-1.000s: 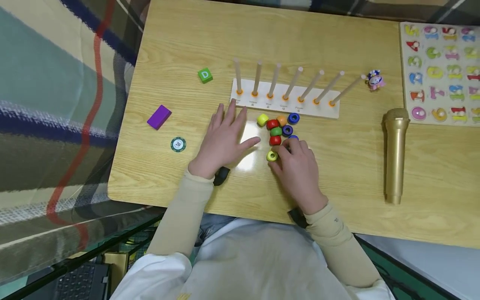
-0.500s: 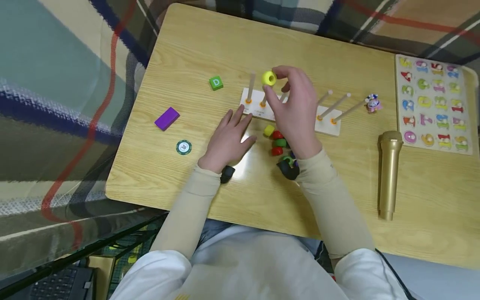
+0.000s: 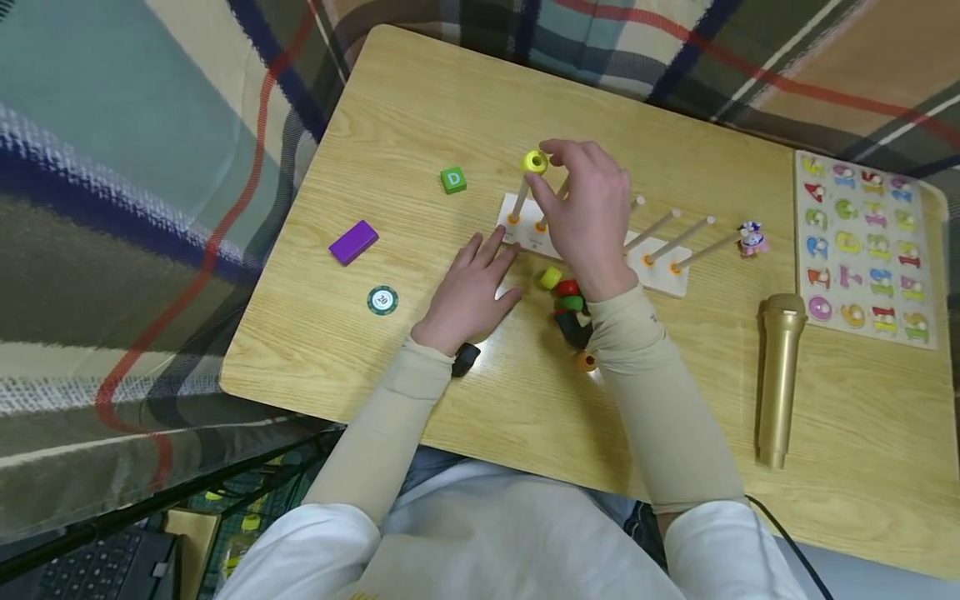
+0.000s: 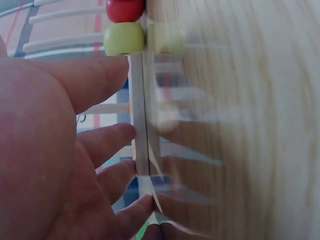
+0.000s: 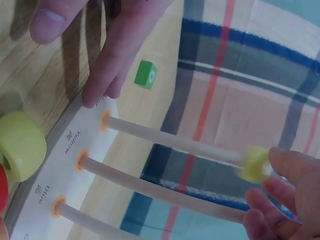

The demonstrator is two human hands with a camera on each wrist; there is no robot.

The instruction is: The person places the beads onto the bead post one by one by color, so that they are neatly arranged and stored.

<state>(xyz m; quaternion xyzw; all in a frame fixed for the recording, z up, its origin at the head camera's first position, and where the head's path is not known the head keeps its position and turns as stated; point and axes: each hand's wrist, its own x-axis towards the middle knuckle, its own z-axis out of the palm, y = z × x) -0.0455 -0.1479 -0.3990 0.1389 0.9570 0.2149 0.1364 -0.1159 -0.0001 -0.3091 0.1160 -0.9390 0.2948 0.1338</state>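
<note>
My right hand [image 3: 558,167] pinches a yellow ring bead [image 3: 535,162] at the tip of a wooden peg [image 3: 521,196] near the left end of the white peg rack [image 3: 660,275]. In the right wrist view the yellow bead [image 5: 255,164] sits right at that peg's tip [image 5: 175,142], my fingertips beside it. My left hand [image 3: 468,287] lies flat on the table, its fingers [image 5: 100,75] touching the rack's front left corner. Loose beads lie before the rack: yellow [image 3: 551,277], red [image 3: 567,288], green [image 3: 572,303] and orange [image 3: 585,361]; my right forearm hides others.
A green D block [image 3: 453,180], a purple block [image 3: 353,242] and a poker chip [image 3: 382,300] lie left of the rack. At the right are a gold microphone [image 3: 778,379], a small toy figure [image 3: 751,238] and a number puzzle board [image 3: 862,250].
My right hand has picked the yellow bead up from the pile and carried it to the peg's tip. The left hand has stayed by the rack.
</note>
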